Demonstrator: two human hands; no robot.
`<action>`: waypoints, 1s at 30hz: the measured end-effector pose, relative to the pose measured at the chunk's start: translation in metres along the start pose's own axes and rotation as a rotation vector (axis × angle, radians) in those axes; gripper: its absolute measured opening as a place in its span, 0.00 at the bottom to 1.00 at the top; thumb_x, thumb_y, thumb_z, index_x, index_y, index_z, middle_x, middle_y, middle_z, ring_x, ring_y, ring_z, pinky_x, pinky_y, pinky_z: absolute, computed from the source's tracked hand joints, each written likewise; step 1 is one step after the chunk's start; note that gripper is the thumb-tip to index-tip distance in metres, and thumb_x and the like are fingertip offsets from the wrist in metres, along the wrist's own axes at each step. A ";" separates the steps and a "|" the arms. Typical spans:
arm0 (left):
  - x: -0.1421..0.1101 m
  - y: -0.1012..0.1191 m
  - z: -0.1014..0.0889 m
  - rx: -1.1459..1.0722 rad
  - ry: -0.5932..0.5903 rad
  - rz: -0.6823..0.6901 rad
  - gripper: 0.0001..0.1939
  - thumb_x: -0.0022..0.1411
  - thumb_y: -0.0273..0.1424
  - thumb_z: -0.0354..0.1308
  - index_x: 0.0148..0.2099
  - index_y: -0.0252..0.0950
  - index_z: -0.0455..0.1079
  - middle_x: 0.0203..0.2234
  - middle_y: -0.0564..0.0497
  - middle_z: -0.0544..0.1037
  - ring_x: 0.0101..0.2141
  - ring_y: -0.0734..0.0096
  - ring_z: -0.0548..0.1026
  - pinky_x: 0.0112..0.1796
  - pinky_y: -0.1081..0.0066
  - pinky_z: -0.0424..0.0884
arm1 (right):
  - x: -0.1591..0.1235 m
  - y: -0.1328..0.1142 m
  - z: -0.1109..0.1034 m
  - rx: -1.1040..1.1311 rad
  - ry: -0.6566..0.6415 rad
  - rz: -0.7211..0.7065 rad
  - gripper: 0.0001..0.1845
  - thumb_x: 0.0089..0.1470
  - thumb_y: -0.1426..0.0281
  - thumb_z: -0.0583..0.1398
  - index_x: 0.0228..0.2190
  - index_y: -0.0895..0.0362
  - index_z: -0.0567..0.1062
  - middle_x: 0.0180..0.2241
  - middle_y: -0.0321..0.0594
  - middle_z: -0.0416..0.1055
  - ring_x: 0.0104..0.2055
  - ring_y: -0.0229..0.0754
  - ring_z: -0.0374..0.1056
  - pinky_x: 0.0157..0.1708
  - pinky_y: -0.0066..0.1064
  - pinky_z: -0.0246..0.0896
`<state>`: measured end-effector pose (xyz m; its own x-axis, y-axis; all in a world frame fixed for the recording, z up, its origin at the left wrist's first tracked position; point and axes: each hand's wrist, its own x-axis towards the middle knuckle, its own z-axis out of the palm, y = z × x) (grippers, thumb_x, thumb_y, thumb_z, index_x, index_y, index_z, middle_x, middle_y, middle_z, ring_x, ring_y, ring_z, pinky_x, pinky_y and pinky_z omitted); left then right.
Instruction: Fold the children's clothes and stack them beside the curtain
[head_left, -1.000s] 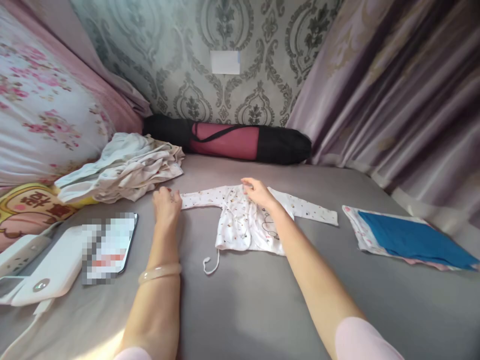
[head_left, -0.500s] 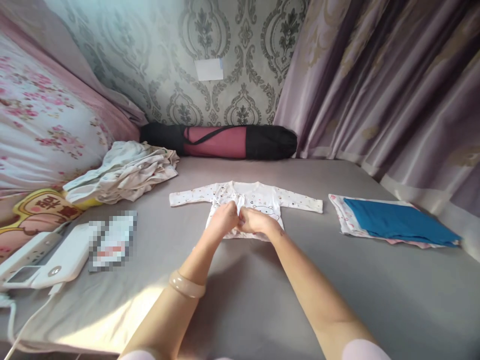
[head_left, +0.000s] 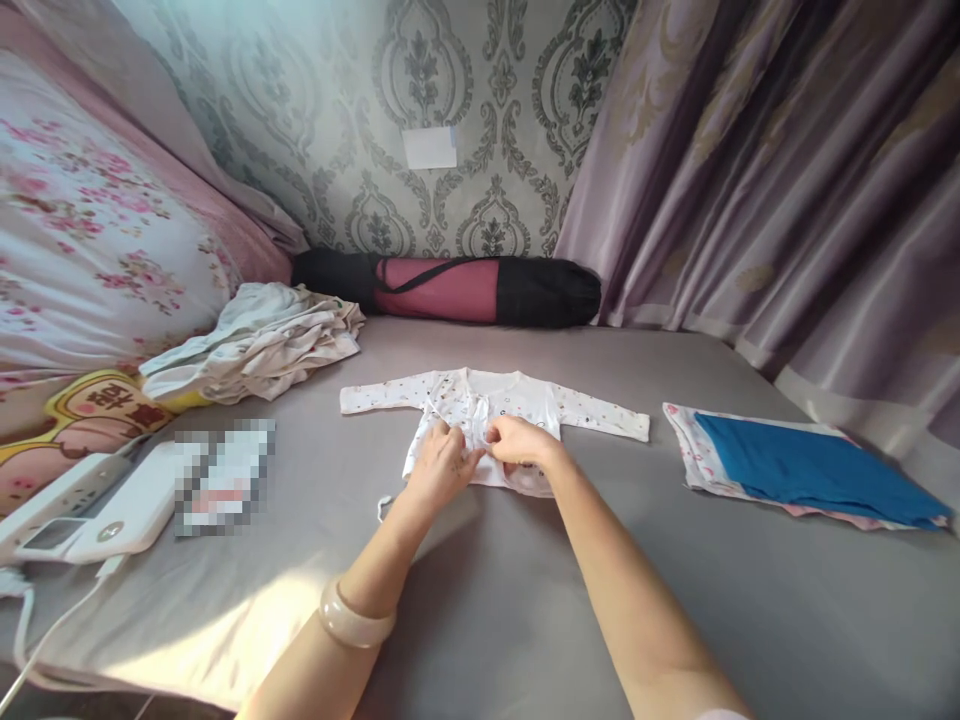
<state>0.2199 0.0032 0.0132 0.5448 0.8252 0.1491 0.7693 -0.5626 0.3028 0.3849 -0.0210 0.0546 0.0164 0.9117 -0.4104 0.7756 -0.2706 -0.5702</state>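
A small white baby shirt [head_left: 517,390] with a speckled print lies spread out, both long sleeves stretched sideways. My left hand [head_left: 444,462] is on the left side of its front, fingers curled down on the fabric and thumb pointing right. Close beside it, my right hand [head_left: 519,440] is closed in a pinch at the middle of the front, where thin white ties [head_left: 477,408] show. The exact bit of cloth between the fingertips is hidden. A thin white cord loop [head_left: 384,508] sticks out by my left wrist.
Folded cloths with a blue one [head_left: 817,468] on top lie at right. Crumpled pale clothes [head_left: 262,340] sit at back left, near a long black-and-red bag [head_left: 442,290]. A white power bank [head_left: 135,510], a power strip [head_left: 56,505] and cables are at left.
My hands, earlier pressed together at the shirt's middle, are now slightly apart. The left has shifted a little left and down with its fingers loosened. The view has tilted slightly.
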 end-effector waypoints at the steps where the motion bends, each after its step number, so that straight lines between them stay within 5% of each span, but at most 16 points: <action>1: -0.001 0.003 -0.001 0.029 -0.021 -0.025 0.11 0.62 0.39 0.56 0.38 0.36 0.67 0.36 0.45 0.71 0.41 0.60 0.71 0.42 0.66 0.66 | 0.002 0.006 -0.004 0.080 0.022 -0.011 0.07 0.44 0.76 0.59 0.30 0.56 0.72 0.18 0.32 0.69 0.21 0.37 0.68 0.21 0.23 0.57; 8: -0.002 0.018 -0.010 0.119 -0.139 -0.143 0.11 0.65 0.28 0.46 0.40 0.33 0.70 0.35 0.41 0.75 0.37 0.59 0.74 0.36 0.66 0.64 | -0.004 0.018 -0.024 0.602 0.040 -0.070 0.06 0.44 0.79 0.56 0.28 0.57 0.68 0.21 0.31 0.68 0.22 0.35 0.67 0.22 0.24 0.64; 17: 0.005 0.030 0.002 -0.243 0.033 -0.009 0.12 0.67 0.31 0.43 0.38 0.37 0.68 0.30 0.48 0.75 0.32 0.66 0.73 0.33 0.70 0.62 | -0.010 0.006 -0.025 0.633 0.055 -0.091 0.06 0.48 0.79 0.57 0.29 0.57 0.68 0.20 0.29 0.67 0.21 0.32 0.65 0.22 0.23 0.63; 24: 0.009 0.032 0.020 -0.437 -0.015 0.008 0.11 0.63 0.26 0.44 0.34 0.35 0.68 0.26 0.51 0.73 0.27 0.71 0.68 0.31 0.72 0.61 | -0.008 0.004 -0.021 0.605 0.054 -0.116 0.05 0.49 0.78 0.58 0.30 0.58 0.69 0.22 0.31 0.68 0.22 0.33 0.66 0.21 0.23 0.62; 30: 0.001 0.033 0.000 -0.379 -0.149 0.125 0.11 0.56 0.23 0.48 0.29 0.33 0.71 0.29 0.47 0.75 0.30 0.69 0.70 0.34 0.72 0.65 | -0.005 0.003 -0.015 0.577 0.028 -0.136 0.05 0.49 0.78 0.58 0.30 0.58 0.70 0.21 0.29 0.67 0.21 0.32 0.65 0.21 0.21 0.60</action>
<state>0.2459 -0.0144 0.0238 0.6896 0.7200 0.0771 0.5327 -0.5765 0.6196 0.3971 -0.0216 0.0653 -0.0362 0.9556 -0.2923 0.3036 -0.2682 -0.9143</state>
